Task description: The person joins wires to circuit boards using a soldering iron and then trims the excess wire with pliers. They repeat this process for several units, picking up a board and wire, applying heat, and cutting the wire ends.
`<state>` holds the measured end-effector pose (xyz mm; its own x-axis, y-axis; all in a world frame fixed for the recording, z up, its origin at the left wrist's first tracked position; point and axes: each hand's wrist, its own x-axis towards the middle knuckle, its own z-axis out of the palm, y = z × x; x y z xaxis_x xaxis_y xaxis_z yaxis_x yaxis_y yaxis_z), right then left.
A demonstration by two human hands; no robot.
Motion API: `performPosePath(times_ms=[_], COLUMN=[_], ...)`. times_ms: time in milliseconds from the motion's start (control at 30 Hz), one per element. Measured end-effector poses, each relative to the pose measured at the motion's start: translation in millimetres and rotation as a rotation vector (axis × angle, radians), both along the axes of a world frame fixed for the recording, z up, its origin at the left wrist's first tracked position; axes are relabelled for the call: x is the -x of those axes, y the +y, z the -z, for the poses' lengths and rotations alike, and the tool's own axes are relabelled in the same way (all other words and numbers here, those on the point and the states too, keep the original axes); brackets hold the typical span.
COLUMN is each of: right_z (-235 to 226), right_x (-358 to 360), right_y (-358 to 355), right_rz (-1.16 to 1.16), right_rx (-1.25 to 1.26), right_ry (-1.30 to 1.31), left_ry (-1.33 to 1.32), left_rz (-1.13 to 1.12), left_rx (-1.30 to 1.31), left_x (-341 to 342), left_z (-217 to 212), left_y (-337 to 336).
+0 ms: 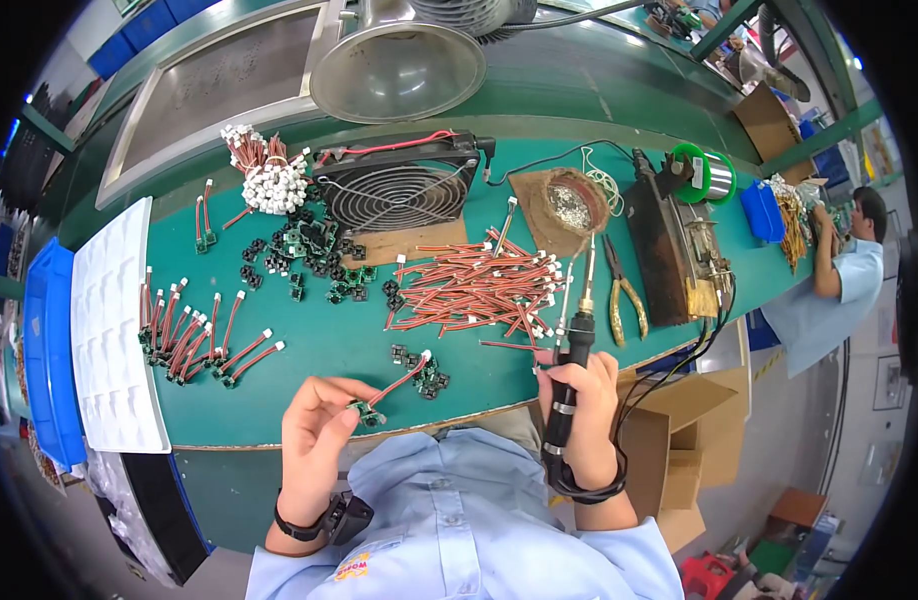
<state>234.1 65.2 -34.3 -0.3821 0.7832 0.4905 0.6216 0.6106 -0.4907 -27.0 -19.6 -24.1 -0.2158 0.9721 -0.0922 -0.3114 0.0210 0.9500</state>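
Observation:
My left hand, with a black band at the wrist, pinches a small green circuit board between thumb and fingers. From this board a red and brown wire lead rises to a white connector. Closed round the black handle of a soldering iron, my right hand points its metal tip away from me. A red wire end lies by the right fingertips; whether they hold it I cannot tell. Small bare boards lie between the hands. Beyond them is a pile of wire leads with white connectors.
Wired boards lie left beside a white tray and a blue bin. A fan stands behind the dark parts. Pliers, a dish of solder bits and a solder spool are right. A co-worker sits farther right.

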Motion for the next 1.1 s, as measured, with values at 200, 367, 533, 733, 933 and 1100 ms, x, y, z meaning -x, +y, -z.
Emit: performPosePath(times_ms=[200,367,533,733,933,1100], right_z=[3.8,4.8,5.2,10.1,2.0,-17.8], right_x=[24.1,38.1,36.4,35.8,29.0,26.7], right_y=[22.8,32.3,33.2,51.6,62.1,43.7], right_rz=[0.226,0.26,0.216,0.184,0.091,0.022], right_rx=[-0.128,-0.127,-0.121,0.083,0.145,0.402], right_ry=[-0.085,-0.103,-0.185,0.453,0.843,1.039], left_ry=[0.032,-0.056,-0.011,0.006,0.026,0.009], left_rz=[-0.093,-0.113,-0.106,-0.133,-0.157,-0.1], left_rx=[0.056,0.021,0.001,0.018,-0.011,-0.038], left_x=[4.7,7.1,-2.6,-19.4,-23.4,-28.0], left_z=[-10.8,-6.9,-11.9,-23.7,-23.6,-26.6], left_y=[-6.1,-3.2,7.5,22.6,24.9,28.2])
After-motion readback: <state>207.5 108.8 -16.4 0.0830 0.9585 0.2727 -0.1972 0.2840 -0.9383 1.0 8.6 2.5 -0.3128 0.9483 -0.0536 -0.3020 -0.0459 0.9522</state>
